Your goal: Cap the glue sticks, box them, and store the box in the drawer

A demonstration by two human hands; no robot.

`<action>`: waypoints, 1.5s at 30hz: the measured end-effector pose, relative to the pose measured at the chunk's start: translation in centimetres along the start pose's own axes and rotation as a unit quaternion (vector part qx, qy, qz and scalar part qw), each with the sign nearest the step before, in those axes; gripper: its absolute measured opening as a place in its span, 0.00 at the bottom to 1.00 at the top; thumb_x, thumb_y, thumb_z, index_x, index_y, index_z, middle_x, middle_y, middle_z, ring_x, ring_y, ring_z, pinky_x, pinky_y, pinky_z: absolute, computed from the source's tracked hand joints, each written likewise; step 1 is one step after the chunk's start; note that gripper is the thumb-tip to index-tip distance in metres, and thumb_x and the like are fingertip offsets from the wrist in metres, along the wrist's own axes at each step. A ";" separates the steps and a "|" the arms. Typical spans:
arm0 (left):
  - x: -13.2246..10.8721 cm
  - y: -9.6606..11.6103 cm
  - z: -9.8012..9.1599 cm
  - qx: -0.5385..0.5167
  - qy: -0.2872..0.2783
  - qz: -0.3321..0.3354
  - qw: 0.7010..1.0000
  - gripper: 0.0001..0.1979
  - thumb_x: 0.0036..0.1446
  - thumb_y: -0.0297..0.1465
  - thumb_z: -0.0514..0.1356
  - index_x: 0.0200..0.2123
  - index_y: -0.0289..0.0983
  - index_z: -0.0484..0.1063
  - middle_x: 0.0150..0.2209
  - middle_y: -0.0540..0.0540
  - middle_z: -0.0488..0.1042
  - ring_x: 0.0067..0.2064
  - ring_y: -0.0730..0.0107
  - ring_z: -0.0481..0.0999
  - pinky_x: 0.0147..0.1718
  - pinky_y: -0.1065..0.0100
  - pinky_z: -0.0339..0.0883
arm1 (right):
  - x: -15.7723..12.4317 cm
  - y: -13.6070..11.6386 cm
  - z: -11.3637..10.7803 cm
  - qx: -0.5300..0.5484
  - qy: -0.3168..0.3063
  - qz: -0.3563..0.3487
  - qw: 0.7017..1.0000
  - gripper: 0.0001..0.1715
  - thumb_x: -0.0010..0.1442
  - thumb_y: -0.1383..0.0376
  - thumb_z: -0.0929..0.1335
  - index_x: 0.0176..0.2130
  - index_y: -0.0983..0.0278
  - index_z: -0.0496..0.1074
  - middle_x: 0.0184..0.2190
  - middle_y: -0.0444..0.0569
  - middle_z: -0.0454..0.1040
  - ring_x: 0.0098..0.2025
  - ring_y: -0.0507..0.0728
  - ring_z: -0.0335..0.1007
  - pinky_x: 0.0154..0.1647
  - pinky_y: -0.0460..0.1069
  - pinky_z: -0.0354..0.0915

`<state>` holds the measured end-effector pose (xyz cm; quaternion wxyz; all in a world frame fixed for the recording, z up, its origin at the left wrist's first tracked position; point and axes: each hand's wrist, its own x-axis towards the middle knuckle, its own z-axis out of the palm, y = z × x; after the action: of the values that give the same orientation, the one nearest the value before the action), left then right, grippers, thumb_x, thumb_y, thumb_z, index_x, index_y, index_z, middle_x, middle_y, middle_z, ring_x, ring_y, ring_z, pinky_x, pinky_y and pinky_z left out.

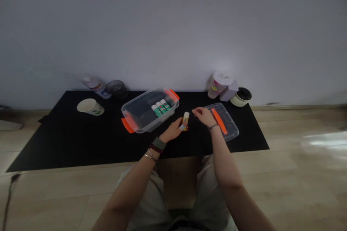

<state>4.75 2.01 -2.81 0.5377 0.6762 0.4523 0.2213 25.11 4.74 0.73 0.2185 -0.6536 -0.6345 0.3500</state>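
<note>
My left hand [175, 130] is closed around a yellow glue stick [185, 118] with a white cap, held upright over the black table. Just to its right, my right hand [204, 115] has thumb and fingers pinched together, apart from the stick; whatever might be between them is too small to make out. Left of my hands stands a clear plastic box [146, 126] with orange latches. Several green sticks with white caps [161, 107] lie side by side in its right part. The box's clear lid [230, 126], with an orange handle, lies partly under my right wrist.
On the left of the black table [81, 144] are a paper cup [90, 107], a dark glass bowl [116, 89] and a spray can [96, 86]. At the back right stand a clear plastic cup [217, 86], a pale box [229, 91] and a white pot with black lid [241, 97].
</note>
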 end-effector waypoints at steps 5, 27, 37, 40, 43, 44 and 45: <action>-0.9 1.7 -0.8 0.295 0.033 -0.052 0.954 0.14 0.66 0.39 0.52 0.50 0.38 0.65 0.45 0.37 0.77 0.48 0.50 0.78 0.44 0.60 0.67 | 0.5 1.1 -0.6 -0.245 0.101 0.087 0.960 0.14 0.68 0.61 0.64 0.47 0.63 0.75 0.46 0.55 0.78 0.49 0.60 0.74 0.43 0.49 0.64; -0.3 0.2 -0.4 0.024 0.030 -0.013 0.999 0.13 0.65 0.44 0.51 0.40 0.40 0.63 0.35 0.44 0.78 0.40 0.60 0.79 0.43 0.62 0.69 | 1.7 0.5 1.9 0.187 0.097 0.028 0.977 0.19 0.62 0.55 0.66 0.43 0.67 0.75 0.36 0.50 0.78 0.31 0.51 0.71 0.33 0.46 0.67; 0.0 0.5 0.3 -0.241 0.014 -0.032 0.970 0.30 0.54 0.58 0.58 0.41 0.36 0.68 0.27 0.53 0.66 0.28 0.75 0.68 0.35 0.67 0.70 | -0.1 -2.4 2.3 0.363 0.043 -0.017 0.931 0.23 0.50 0.49 0.72 0.37 0.65 0.73 0.31 0.48 0.76 0.29 0.51 0.68 0.27 0.45 0.64; -0.4 1.4 -0.1 -0.308 -0.013 -0.046 0.950 0.30 0.54 0.57 0.59 0.42 0.35 0.69 0.25 0.55 0.65 0.26 0.77 0.65 0.35 0.68 0.69 | -0.6 -2.8 1.6 0.344 0.028 -0.053 0.937 0.22 0.52 0.51 0.72 0.41 0.64 0.74 0.34 0.47 0.76 0.29 0.50 0.66 0.29 0.46 0.64; -1.0 2.4 -0.7 -0.369 -0.045 -0.044 0.927 0.27 0.56 0.54 0.60 0.42 0.35 0.68 0.23 0.57 0.62 0.24 0.79 0.62 0.36 0.68 0.69 | -1.0 -3.1 1.1 0.321 0.005 -0.088 0.943 0.21 0.55 0.51 0.70 0.43 0.63 0.75 0.34 0.47 0.76 0.28 0.50 0.65 0.30 0.46 0.64; -1.1 2.6 -0.8 -0.385 -0.056 -0.042 0.920 0.26 0.56 0.54 0.60 0.42 0.35 0.68 0.22 0.57 0.62 0.23 0.79 0.61 0.35 0.69 0.69 | -1.1 -3.1 1.1 0.320 -0.005 -0.100 0.942 0.21 0.56 0.51 0.70 0.42 0.63 0.75 0.34 0.47 0.76 0.28 0.50 0.65 0.30 0.47 0.64; -1.3 2.8 -0.9 -0.398 -0.067 -0.042 0.914 0.26 0.56 0.54 0.60 0.42 0.35 0.68 0.21 0.57 0.61 0.23 0.78 0.60 0.34 0.69 0.69 | -1.2 -3.2 1.1 0.322 -0.014 -0.111 0.940 0.21 0.56 0.51 0.70 0.41 0.63 0.75 0.33 0.46 0.75 0.28 0.50 0.65 0.31 0.47 0.65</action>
<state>4.47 1.39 0.30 0.8001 0.3998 0.3177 0.3148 22.23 3.72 2.52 0.4458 -0.4686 -0.5595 0.5183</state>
